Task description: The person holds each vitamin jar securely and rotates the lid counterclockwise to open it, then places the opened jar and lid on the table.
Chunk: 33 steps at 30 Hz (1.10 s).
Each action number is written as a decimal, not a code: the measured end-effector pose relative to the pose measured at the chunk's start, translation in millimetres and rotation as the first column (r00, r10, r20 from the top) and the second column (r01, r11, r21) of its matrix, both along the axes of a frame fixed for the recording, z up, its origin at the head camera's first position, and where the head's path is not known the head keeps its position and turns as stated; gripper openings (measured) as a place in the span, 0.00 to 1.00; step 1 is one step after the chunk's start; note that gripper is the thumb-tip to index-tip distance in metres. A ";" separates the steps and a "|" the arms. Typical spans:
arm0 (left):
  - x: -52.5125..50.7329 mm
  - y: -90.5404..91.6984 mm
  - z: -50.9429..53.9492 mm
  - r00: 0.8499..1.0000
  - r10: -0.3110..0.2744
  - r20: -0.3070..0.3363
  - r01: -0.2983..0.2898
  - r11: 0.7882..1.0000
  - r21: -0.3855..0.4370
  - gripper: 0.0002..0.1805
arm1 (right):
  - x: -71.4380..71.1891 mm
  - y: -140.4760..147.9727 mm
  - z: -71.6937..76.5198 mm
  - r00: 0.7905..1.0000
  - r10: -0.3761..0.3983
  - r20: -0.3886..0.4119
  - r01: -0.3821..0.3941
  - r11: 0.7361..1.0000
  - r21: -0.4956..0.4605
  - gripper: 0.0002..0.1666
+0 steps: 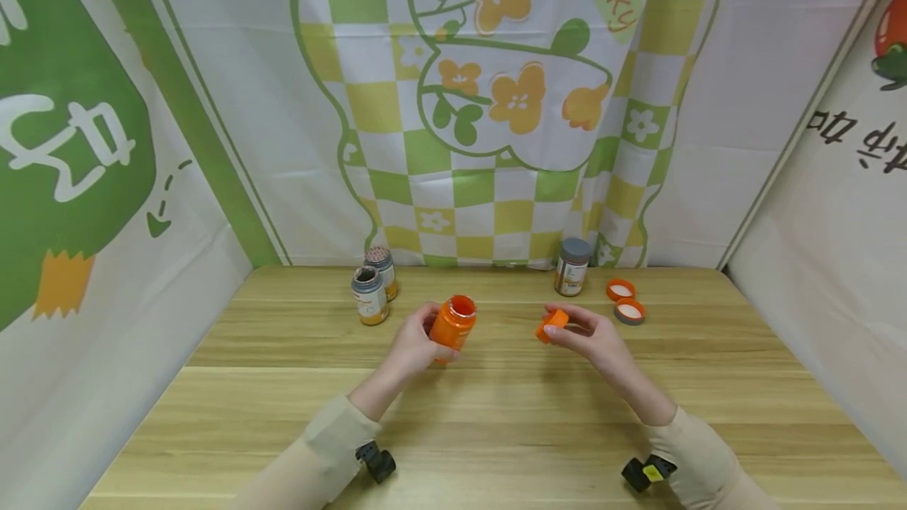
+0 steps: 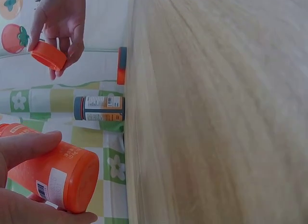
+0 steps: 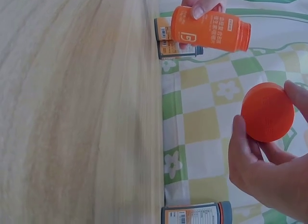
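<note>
An uncapped orange bottle [image 1: 452, 324] is gripped in my left hand [image 1: 416, 341], tilted a little above the table, its round mouth facing up. The left wrist view shows its base and a white barcode sticker [image 2: 57, 186]. My right hand [image 1: 590, 337] pinches an orange screw cap [image 1: 552, 326] between thumb and fingers, apart from the bottle. In the right wrist view the cap's round flat top [image 3: 267, 113] faces the camera. What is inside the bottle cannot be seen.
Two uncapped grey-necked jars [image 1: 370, 297] stand at the back left. A capped grey-lidded jar [image 1: 571, 267] is at the back right. Beside it lie two orange-rimmed caps [image 1: 629, 311] with white liners showing. A patterned curtain [image 1: 496, 203] hangs behind the wooden table [image 1: 496, 431].
</note>
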<state>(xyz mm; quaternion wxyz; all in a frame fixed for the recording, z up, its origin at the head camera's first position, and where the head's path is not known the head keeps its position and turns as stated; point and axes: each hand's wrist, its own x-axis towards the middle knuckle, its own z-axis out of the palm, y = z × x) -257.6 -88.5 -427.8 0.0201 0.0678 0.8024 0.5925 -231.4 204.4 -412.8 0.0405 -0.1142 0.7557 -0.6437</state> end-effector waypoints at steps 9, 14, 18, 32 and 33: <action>0.2 -7.0 2.6 0.999 0.047 -0.007 -0.048 0.999 -0.021 0.31 | -2.2 2.4 -1.9 1.000 -0.021 -0.006 0.021 0.999 0.025 0.32; 0.3 -10.8 2.2 0.998 0.061 -0.009 -0.061 0.998 -0.024 0.31 | -2.5 3.9 -1.7 0.999 -0.032 -0.007 0.032 0.998 0.061 0.32; -0.3 -14.7 0.8 0.997 0.072 -0.005 -0.073 0.997 -0.037 0.32 | -2.4 4.6 -1.7 0.999 -0.040 0.003 0.040 0.996 0.076 0.33; 0.3 -28.6 4.1 0.996 0.090 -0.028 -0.091 0.995 -0.036 0.36 | -7.7 13.4 -11.5 0.998 -0.030 -0.056 0.036 0.992 0.120 0.36; 4.4 -28.6 9.4 0.996 0.087 -0.029 -0.088 0.996 -0.033 0.35 | -8.2 14.1 -12.2 0.998 -0.034 -0.056 0.041 0.991 0.125 0.36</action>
